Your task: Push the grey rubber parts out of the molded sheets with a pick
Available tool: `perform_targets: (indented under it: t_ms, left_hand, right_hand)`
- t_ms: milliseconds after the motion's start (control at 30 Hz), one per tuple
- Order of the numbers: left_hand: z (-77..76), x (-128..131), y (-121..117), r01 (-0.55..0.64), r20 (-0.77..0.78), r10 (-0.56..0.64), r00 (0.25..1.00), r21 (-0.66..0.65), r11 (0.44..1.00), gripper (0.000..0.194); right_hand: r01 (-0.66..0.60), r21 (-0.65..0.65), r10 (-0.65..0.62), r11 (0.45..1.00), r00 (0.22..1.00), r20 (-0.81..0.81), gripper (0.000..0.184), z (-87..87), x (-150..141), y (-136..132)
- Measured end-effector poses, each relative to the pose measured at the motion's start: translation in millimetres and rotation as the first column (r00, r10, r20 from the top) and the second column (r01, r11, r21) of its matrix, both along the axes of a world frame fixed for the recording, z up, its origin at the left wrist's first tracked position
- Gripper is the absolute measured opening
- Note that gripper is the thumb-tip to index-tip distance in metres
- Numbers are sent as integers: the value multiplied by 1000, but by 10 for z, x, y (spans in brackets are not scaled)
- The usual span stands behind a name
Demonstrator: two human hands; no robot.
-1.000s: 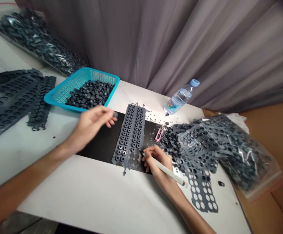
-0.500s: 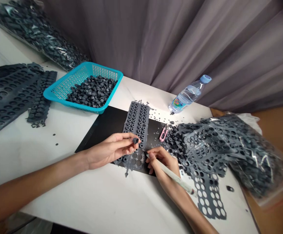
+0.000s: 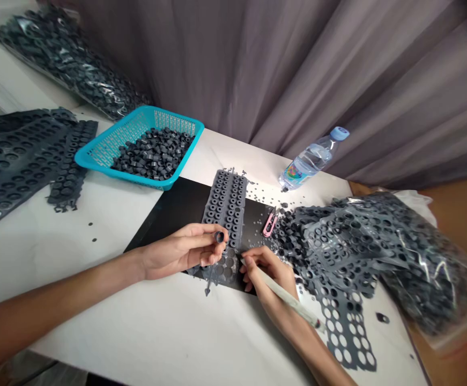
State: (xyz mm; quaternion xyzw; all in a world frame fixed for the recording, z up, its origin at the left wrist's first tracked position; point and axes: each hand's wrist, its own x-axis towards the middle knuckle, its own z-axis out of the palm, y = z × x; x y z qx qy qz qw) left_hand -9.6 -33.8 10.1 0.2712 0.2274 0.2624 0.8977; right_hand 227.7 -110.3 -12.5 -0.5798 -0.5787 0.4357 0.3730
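My left hand pinches a small dark rubber cap between thumb and fingertips; its round hollow end shows. Just to the right, my right hand grips a pale pen-shaped tool, its tip by the sheet and its rear end pointing down to the right. Under and beyond the hands, a dark moulded rubber sheet with rows of round caps lies on a black mat. The sheet's near end has flat round spots without caps, partly hidden by my left hand.
A blue basket holds many loose caps. Pink thread snips and a water bottle are on the white table. Punched sheet scraps and a filled plastic bag lie right; more rubber sheets lie left.
The cap in my left hand has turned so its hollow end faces me, and the left fingertips have shifted slightly left. My right hand keeps its grip, a little lower in view.
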Motion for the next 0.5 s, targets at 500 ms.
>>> perform_targets:
  t_ms: [500]
  left_hand:
    - [267, -1184, 808, 519, -97, 992, -76, 846, 123, 21]
  right_hand:
    - [-4, -16, 5, 1000, 1000, 11, 28, 111, -49, 19]
